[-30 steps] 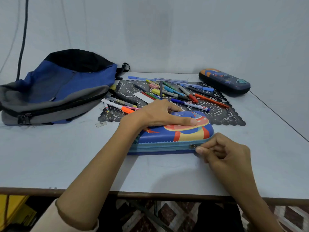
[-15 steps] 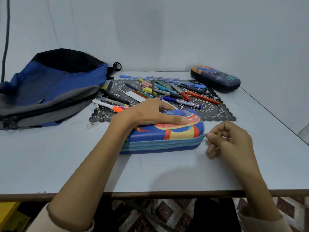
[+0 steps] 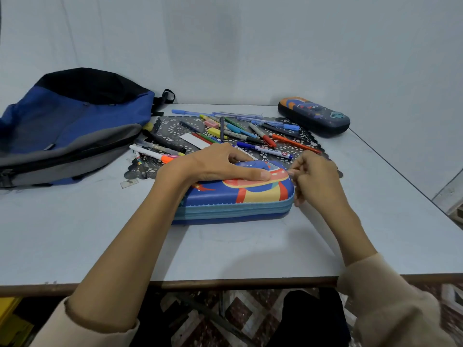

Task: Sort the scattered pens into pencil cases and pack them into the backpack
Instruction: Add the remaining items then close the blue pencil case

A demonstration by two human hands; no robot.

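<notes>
A blue pencil case (image 3: 233, 199) with a rocket print lies flat near the table's front. My left hand (image 3: 220, 164) rests on its lid with straight fingers, pressing it down. My right hand (image 3: 315, 181) is curled at the case's right end, fingertips pinching the small zipper pull there, which is mostly hidden. Several scattered pens and markers (image 3: 263, 149) lie on a black lace mat (image 3: 172, 128) behind the case. A second, dark pencil case (image 3: 313, 116) sits zipped at the back right. The blue and grey backpack (image 3: 67, 126) lies on its side at the left.
The table's front edge (image 3: 225, 281) runs just below my forearms and its right edge slants away at the right. A small clear scrap (image 3: 129, 183) lies left of the mat. A pale wall stands behind the table.
My right hand has drawn the zipper pull from the case's front side round its right end, moving up and back. My left hand has stayed flat on the lid.
</notes>
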